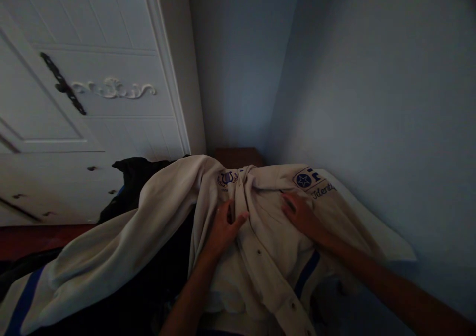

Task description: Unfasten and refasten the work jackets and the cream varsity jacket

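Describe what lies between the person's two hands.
Between the left hand and the right hand lies creased fabric of the beige jacket, as the head view shows.

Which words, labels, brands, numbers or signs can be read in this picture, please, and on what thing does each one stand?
"Ident", blue script on the beige jacket; its ending is unclear.
Blue block lettering above that script: too unclear to read.
Star badge beside it: a sign, no readable word.
Round emblem on the jacket: letters too small and blurred.

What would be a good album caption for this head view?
Two hands on a cream jacket with blue stripes, beside a white cupboard.
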Demonstrator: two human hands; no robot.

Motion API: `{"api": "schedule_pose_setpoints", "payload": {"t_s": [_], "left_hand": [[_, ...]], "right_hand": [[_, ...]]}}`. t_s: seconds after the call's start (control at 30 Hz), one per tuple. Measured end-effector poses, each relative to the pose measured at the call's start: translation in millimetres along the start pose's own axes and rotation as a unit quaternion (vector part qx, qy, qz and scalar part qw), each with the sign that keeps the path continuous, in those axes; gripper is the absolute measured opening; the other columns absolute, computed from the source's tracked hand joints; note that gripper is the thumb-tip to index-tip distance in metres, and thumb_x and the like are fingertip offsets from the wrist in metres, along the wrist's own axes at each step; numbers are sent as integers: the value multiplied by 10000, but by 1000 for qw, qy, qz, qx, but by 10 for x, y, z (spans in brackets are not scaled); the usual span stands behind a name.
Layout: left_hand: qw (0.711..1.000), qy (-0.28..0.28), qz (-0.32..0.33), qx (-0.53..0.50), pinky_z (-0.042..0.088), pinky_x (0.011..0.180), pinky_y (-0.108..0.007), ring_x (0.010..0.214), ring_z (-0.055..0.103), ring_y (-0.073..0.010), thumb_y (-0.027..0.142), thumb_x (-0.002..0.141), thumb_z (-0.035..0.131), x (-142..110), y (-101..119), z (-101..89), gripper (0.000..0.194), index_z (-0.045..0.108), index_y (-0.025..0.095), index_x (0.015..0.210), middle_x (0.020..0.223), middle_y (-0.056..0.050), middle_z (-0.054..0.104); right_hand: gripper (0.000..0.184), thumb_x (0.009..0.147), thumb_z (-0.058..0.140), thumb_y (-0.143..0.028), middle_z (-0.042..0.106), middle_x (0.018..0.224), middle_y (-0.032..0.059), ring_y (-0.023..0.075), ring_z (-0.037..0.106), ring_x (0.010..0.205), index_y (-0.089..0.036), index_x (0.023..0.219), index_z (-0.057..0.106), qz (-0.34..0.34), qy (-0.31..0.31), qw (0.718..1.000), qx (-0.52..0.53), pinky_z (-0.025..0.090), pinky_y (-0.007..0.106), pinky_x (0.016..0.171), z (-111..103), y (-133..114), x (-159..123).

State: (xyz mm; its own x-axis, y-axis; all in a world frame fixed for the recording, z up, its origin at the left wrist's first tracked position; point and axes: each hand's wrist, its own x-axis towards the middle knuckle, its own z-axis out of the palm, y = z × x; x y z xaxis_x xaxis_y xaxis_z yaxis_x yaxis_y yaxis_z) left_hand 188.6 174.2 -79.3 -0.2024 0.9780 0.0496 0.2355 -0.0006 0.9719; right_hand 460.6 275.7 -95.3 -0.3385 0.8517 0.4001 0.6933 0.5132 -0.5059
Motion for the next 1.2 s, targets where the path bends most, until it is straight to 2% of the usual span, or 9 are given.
{"api": "schedule_pose_setpoints", "payload": {"t_s": [0.1, 0.2, 0.37, 0.57, 0.77, 0.97, 1.2], "left_hand": [[997, 16, 38, 67, 416, 1062, -485, 1255, 524, -343, 467, 715, 762, 4, -17, 28, 688, 566, 155, 1296, 1349, -175, 555], [993, 16, 65, 98, 424, 1056, -482, 1236, 539, -327, 374, 712, 746, 33, -79, 34, 635, 584, 147, 1282, 1317, -172, 575], [993, -8, 92, 80, 430, 1060, -473, 1202, 573, -306, 325, 753, 691, 80, -167, -10, 563, 597, 134, 1275, 1274, -163, 624], [996, -39, 76, 39, 443, 1058, -459, 1196, 591, -297, 337, 766, 708, 90, -206, -42, 577, 589, 151, 1299, 1290, -150, 635], [995, -30, 87, 28, 442, 1063, -463, 1199, 595, -299, 338, 767, 715, 95, -226, -35, 560, 601, 157, 1285, 1261, -141, 655], [995, -49, 81, 16, 433, 1073, -481, 1227, 576, -314, 369, 786, 705, 96, -226, -46, 575, 585, 139, 1298, 1296, -161, 631], [996, -50, 71, -2, 451, 1057, -481, 1184, 605, -310, 356, 783, 711, 90, -221, -62, 560, 594, 138, 1286, 1281, -163, 640]], "right_hand": [[415, 883, 531, -497, 662, 1223, 118, 288, 618, 1152, -214, 1164, 650, 79, -4, 995, 59, 477, 490, 1032, -96, -21, -504], [438, 864, 559, -551, 675, 1217, 102, 276, 627, 1148, -227, 1138, 668, 107, 0, 990, 96, 479, 468, 1038, -172, -70, -712], [390, 824, 612, -530, 707, 1146, 97, 273, 652, 1095, -228, 1053, 705, 137, 48, 983, 116, 495, 461, 1013, -178, -131, -691], [379, 793, 648, -525, 719, 1125, 91, 277, 661, 1084, -229, 1017, 724, 157, 64, 977, 128, 494, 469, 1014, -124, -100, -669], [556, 778, 682, -502, 733, 1064, 80, 248, 690, 994, -222, 1257, 647, 170, 70, 967, 175, 530, 437, 951, -129, -69, -691], [361, 755, 673, -496, 743, 1069, 82, 260, 686, 997, -228, 985, 748, 177, 79, 969, 151, 521, 436, 950, -152, -124, -662], [338, 751, 665, -501, 749, 1041, 67, 269, 688, 1000, -243, 950, 753, 179, 83, 970, 142, 521, 439, 948, -155, -118, -661]]}}
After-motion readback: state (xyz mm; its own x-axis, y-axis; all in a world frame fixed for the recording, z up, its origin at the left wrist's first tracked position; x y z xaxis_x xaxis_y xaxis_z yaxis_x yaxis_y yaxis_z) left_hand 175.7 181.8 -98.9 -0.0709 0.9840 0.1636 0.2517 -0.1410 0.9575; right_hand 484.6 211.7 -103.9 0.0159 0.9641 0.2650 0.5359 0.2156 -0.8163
